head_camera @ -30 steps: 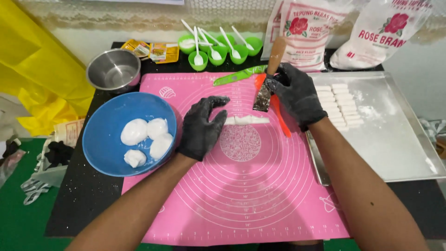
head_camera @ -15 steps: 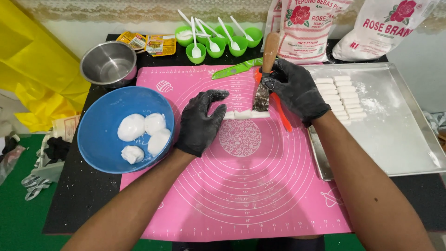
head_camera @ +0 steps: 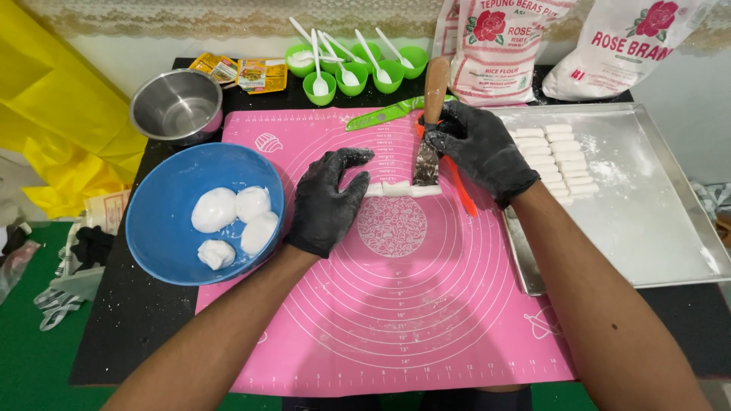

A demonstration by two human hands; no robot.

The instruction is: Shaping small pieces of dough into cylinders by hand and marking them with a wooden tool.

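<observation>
A: How much is cut?
B: The metal tray (head_camera: 670,228) already holds two rows of white dough pieces (head_camera: 560,160). The blue bowl (head_camera: 164,243) has four dough balls (head_camera: 232,221) uncut.
A: And on the pink mat (head_camera: 396,304)?
B: A short dough strip (head_camera: 400,189) remains. The right hand (head_camera: 476,148) grips a scraper (head_camera: 428,156), blade on the strip; the left hand (head_camera: 327,198), fingers loosely spread, steadies its end.
</observation>
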